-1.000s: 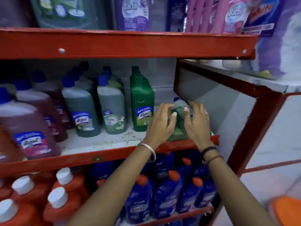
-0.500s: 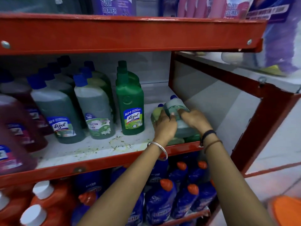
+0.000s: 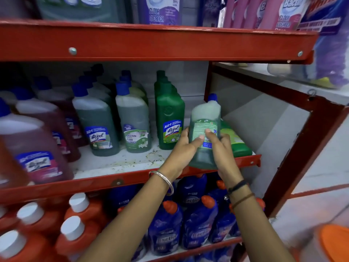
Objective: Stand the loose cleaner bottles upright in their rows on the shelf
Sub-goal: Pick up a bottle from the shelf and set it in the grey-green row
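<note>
1. Fingers (image 3: 197, 138) of both hands are wrapped around a blue-capped green cleaner bottle (image 3: 204, 118), held upright above the shelf's red front edge (image 3: 245, 161).
2. Behind the right hand (image 3: 220, 148), a solid green bottle (image 3: 235, 140) is seen lying flat.
3. Left of the left hand (image 3: 181, 148), upright green bottles (image 3: 169, 118) are ranked in rows.

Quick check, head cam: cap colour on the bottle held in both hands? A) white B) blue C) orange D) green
B: the clear green bottle, gripped between the left hand and the right hand at the right end of the middle shelf, has a blue cap at its top.
</note>
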Demonstrator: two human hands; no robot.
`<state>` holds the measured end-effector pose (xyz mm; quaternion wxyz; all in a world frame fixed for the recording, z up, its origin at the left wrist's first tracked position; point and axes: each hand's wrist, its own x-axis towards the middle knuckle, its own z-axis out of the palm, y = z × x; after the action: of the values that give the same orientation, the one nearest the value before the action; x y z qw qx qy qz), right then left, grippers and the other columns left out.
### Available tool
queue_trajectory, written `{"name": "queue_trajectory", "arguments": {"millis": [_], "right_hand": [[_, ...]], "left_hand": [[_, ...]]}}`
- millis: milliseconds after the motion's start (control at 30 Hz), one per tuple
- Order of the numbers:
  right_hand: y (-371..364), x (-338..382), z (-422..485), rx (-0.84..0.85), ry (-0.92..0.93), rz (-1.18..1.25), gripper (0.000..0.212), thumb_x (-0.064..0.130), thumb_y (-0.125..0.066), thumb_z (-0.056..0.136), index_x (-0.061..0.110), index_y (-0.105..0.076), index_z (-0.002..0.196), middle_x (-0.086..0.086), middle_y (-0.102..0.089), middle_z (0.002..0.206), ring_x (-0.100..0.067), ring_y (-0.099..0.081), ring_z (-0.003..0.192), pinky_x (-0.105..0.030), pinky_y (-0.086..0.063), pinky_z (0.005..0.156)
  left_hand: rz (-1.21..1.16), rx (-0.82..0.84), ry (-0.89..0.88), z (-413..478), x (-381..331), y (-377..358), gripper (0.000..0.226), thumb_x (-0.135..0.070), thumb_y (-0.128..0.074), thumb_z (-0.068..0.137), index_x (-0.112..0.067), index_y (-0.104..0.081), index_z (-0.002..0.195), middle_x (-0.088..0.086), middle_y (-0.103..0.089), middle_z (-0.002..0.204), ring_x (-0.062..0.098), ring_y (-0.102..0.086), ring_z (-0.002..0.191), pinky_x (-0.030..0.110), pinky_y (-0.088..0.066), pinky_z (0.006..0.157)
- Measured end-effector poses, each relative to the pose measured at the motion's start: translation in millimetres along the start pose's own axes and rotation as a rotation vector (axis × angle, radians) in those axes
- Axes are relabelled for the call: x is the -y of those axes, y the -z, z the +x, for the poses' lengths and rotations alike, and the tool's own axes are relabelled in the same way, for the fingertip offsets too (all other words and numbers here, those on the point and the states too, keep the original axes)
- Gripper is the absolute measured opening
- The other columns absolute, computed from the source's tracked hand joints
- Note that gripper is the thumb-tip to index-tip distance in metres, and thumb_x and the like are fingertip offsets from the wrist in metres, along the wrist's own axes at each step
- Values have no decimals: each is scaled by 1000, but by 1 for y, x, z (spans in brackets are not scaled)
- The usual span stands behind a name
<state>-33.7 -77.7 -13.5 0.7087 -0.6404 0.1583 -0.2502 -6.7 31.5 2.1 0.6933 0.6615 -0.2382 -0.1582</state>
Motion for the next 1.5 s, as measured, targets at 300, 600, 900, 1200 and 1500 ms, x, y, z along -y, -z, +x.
{"name": "queue_trajectory", "arguments": {"millis": [300, 600, 900, 1200, 1500], "right_hand": [[-86, -6, -69, 266, 214, 2, 37, 13, -53, 92, 6, -35, 123, 6, -59, 103, -3, -64, 87, -17, -54, 77], [-184, -13, -73, 545, 296, -147, 45, 14, -56, 91, 10, -34, 130, 7, -57, 117, 3, -58, 107, -20, -47, 96], [-213, -43, -57, 581, 253, -244, 71, 42, -71, 76, 26, -35, 134, -7, -47, 139, -19, -47, 129, -47, -40, 109], [-213, -47, -55, 345, 322, -346, 54, 28, -81, 68, 9, -48, 107, -10, -64, 105, -20, -65, 94, -30, -56, 77], [-207, -44, -56, 455, 367, -418, 60, 54, -66, 74, 17, -58, 121, -2, -56, 122, -10, -62, 106, -24, -52, 90]], "left_hand": [[208, -136, -209, -76, -1, 91, 66, -21, -56, 86, -34, -18, 139, 1, -36, 147, 12, -39, 132, 35, -33, 113], [412, -470, -313, -97, 2, 184, 75, -6, -54, 84, -27, -14, 144, 1, -26, 150, 18, -29, 139, 48, -27, 115], [473, -545, -250, -90, 27, 216, 82, 4, -53, 82, -25, -10, 145, 8, -24, 152, 22, -25, 141, 47, -29, 115], [380, -641, -204, -90, 38, 214, 51, -7, -52, 88, -12, -31, 135, 12, -47, 133, 24, -48, 122, 42, -44, 103], [472, -703, -294, -119, 43, 185, 53, 15, -33, 83, -6, -35, 132, 8, -42, 133, 15, -40, 125, 11, -30, 106]]}}
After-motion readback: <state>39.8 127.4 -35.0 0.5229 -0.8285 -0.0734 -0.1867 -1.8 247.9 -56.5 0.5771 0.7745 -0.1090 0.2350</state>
